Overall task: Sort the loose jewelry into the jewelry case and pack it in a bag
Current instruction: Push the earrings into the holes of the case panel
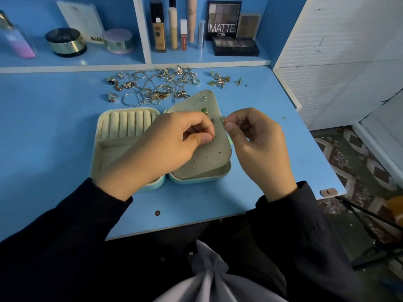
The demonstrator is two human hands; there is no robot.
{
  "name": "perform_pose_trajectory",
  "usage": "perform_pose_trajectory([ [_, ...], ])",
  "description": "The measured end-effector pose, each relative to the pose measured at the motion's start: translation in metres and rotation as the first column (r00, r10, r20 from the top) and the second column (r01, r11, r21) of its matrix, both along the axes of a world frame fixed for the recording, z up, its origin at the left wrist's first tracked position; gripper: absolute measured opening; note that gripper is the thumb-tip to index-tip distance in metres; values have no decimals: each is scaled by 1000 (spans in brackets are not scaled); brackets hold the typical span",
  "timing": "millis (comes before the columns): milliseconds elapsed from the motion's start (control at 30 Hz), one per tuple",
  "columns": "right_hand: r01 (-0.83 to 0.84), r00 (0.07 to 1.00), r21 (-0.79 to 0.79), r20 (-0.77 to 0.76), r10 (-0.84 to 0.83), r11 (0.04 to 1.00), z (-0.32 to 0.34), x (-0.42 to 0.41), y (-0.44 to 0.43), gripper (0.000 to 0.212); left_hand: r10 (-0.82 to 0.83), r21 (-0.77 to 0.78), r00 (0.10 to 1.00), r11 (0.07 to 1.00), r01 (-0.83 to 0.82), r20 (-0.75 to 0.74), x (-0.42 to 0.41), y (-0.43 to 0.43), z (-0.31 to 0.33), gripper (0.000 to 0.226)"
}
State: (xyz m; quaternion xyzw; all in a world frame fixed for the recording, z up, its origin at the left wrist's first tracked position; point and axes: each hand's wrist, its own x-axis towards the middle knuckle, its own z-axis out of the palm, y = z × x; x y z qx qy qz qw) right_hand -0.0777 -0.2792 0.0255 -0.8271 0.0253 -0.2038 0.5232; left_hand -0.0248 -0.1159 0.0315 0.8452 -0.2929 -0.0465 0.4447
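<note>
The open jewelry case [122, 136] lies on the blue desk, its ring rolls at the left and a raised earring flap [209, 149] with small holes at the right. A green earring [205, 110] and a small silver one [203, 98] sit on the flap. My left hand [165, 147] pinches the flap's face around a small dark piece. My right hand [259, 147] pinches something tiny at the flap's right edge. A pile of loose jewelry [152, 88] lies behind the case. A grey cloth bag [209, 277] rests on my lap.
A second small cluster of gold pieces [219, 80] lies at the back right of the desk. Shelves behind hold cosmetic bottles [159, 27], jars [65, 42] and eyeshadow palettes [235, 45]. The desk's right edge drops off to a tiled floor [349, 162].
</note>
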Motion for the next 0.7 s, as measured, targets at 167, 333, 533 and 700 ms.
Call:
perform_pose_trajectory([
  [167,-20,1000,33,16,20,999,6,2,3,21,1,4,1000,1000,-1,9,0,1,7,25],
  [333,-34,999,38,18,33,999,9,4,4,17,20,3,1000,1000,-20,19,3,0,11,27],
  [533,-48,999,47,22,47,998,12,6,5,16,-24,-24,999,999,23,-45,4,3,13,28],
  [700,-55,998,59,32,53,997,14,7,7,16,-29,-83,992,996,19,-127,8,8,10,26],
])
